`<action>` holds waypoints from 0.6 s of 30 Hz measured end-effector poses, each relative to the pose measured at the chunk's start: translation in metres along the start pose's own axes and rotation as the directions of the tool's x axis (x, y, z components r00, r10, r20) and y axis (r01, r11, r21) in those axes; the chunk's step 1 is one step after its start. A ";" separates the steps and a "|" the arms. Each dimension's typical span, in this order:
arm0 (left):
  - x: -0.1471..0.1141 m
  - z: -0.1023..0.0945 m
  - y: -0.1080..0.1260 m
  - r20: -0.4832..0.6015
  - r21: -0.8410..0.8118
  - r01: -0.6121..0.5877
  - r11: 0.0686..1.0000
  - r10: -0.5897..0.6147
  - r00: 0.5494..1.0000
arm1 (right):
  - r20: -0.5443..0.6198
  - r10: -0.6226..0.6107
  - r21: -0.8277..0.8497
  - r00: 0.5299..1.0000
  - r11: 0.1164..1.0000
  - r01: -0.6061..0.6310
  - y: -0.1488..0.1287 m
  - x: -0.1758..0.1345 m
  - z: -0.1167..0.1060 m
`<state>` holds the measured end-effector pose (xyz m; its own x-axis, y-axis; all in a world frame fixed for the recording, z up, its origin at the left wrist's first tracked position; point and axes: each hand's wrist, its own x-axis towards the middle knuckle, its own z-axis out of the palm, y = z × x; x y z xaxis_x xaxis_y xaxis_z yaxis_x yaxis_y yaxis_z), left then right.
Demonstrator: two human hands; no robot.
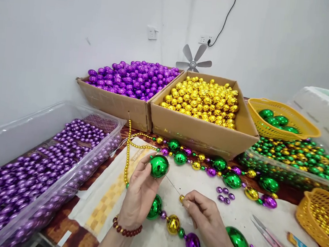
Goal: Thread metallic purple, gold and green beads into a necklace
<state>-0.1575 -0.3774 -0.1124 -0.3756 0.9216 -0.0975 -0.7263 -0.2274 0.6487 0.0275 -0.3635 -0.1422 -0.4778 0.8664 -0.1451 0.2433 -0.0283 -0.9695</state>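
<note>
While gripping a large green bead [159,166] in the left hand [142,190], pinched a small gold bead [181,198] between thumb and forefinger of the right hand [204,216]; held both above a pale cloth [196,182], apart but joined by a thin line [173,185], thread or wire, not clear which; showed close by a beaded strand [173,224] of green, gold and purple, and beyond, further strands [232,179] before the cardboard boxes [198,134]; judged likeliest to fail at the right pinch, if loosened enough to let the gold bead slip; could also have kinked or cut the line, if caught on the scissors [273,240]; could, by a stray sweep, have scattered the loose purple beads [225,190] lying ahead of the right hand.
</note>
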 end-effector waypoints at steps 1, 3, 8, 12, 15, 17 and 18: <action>0.000 0.000 0.000 0.005 0.016 -0.006 1.000 0.006 1.000 | 0.003 -0.002 0.002 1.000 1.000 0.002 0.001 0.000 0.000; 0.000 0.000 -0.001 0.024 0.036 -0.016 0.999 0.015 1.000 | 0.005 -0.004 0.011 1.000 1.000 0.004 0.003 -0.001 0.000; 0.002 0.000 0.003 0.005 0.026 -0.036 0.999 0.036 0.999 | 0.010 -0.015 0.030 1.000 0.999 0.014 0.007 -0.002 -0.001; 0.004 -0.003 0.006 0.007 0.007 -0.028 1.000 0.028 1.000 | 0.036 0.008 0.048 0.999 0.999 -0.009 0.009 -0.005 -0.002; 0.002 -0.004 0.003 0.020 0.002 -0.003 1.000 0.002 1.000 | 0.056 0.024 0.088 0.998 0.996 -0.029 0.008 -0.004 -0.001; 0.001 -0.003 0.000 0.031 -0.005 0.004 1.000 -0.004 1.000 | 0.056 0.031 0.115 0.998 0.993 -0.038 0.006 -0.002 0.002; 0.000 -0.003 -0.001 0.033 -0.014 0.002 1.000 -0.001 0.999 | 0.055 0.036 0.126 0.998 0.991 -0.043 0.005 -0.002 0.003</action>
<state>-0.1583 -0.3781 -0.1155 -0.3553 0.9319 -0.0731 -0.7348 -0.2301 0.6381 0.0272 -0.3662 -0.1470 -0.5140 0.8363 -0.1908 0.1554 -0.1280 -0.9795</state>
